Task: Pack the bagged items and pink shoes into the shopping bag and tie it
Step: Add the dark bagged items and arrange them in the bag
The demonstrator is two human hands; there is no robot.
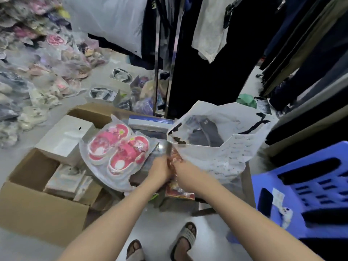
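Observation:
A white shopping bag (pixel 222 153) with black handles and printed text stands open at centre right, with a dark bagged garment (pixel 205 132) inside it. The pink shoes (pixel 117 147), a pair in a clear plastic bag, lie to its left on top of the boxes. My left hand (pixel 160 168) and my right hand (pixel 181 167) meet just below the shopping bag's near rim. Between them they grip a red patterned bagged item (pixel 174 159); blur hides exactly how the fingers hold it. Another red packet (pixel 178 191) lies under my right wrist.
An open cardboard box (pixel 32 200) with white boxes fills the left. A blue plastic stool (pixel 308 189) stands at the right. Dark clothes hang on a rack (pixel 197 53) behind. Bagged shoes are heaped along the far left (pixel 33 72). My sandalled feet (pixel 163 243) stand below.

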